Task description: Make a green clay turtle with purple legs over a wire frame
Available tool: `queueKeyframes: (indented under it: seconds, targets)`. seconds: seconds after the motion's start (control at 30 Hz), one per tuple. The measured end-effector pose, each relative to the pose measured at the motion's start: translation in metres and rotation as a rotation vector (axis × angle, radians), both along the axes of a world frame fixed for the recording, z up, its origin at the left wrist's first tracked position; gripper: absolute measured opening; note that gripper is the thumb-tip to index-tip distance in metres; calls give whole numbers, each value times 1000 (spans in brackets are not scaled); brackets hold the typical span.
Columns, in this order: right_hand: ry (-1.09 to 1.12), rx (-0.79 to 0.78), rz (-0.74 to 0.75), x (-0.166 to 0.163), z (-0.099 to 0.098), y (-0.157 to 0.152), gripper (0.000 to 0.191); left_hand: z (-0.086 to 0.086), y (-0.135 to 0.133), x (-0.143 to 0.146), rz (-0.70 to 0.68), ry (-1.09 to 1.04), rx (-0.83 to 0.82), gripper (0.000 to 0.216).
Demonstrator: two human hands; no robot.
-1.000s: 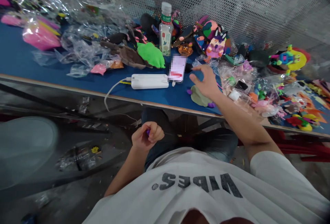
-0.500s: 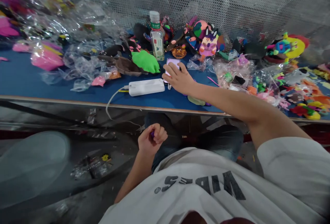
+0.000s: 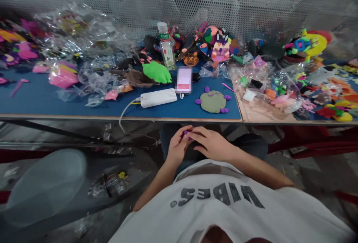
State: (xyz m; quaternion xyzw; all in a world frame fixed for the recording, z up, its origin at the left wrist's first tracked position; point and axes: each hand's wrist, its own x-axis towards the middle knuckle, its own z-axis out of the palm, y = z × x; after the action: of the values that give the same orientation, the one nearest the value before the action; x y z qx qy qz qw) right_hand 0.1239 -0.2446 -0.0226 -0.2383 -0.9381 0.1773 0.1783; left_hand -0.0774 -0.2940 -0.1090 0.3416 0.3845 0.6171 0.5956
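Over my lap, just below the table edge, both hands meet at a small lump of purple modelling clay (image 3: 186, 133). My left hand (image 3: 177, 144) is closed around it, with the thumb and fingers pressed on the lump. My right hand (image 3: 214, 144) reaches in from the other side, its fingertips on the clay and partly covering it. On the table ahead lies a flat grey-green clay piece (image 3: 213, 102) with several purple lobes around its edge, shaped like a turtle. A phone (image 3: 184, 80) with a lit, blurred screen stands beyond the hands.
A white power bank (image 3: 158, 98) with a cable hanging over the table edge lies left of the phone. Behind stand a bottle (image 3: 167, 51) and bright green clay (image 3: 157, 72). Plastic bags (image 3: 92, 71) and clay figures crowd both sides. A translucent stool (image 3: 47, 187) is lower left.
My right hand has left the phone and come down to join my left hand at the purple clay. The turtle-shaped piece is now uncovered. The view has shifted slightly.
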Motion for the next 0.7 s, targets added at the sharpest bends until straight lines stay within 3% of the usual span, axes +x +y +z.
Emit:
queueKeyframes:
  seconds: [0.1,0.17,0.37,0.47,0.6,0.7]
  targets:
    - [140,-74,-175,23,-44,-23,41,-5,-6,13,-143,286,14,54]
    - [173,-62,-213,36,-58,-28,34,-4,-9,25,-225,340,20,58]
    - [289,-98,-205,63,-52,-35,24,12,-11,56,-433,426,-20,37]
    - [475,-99,-328,84,-45,-22,18,17,-8,49,-343,432,-44,39]
    - [908,-81,-769,121,-41,10,20,25,2,12,-72,356,-37,39]
    - [1280,-479,-777,129,-35,21,19,30,7,-8,-77,285,-50,34]
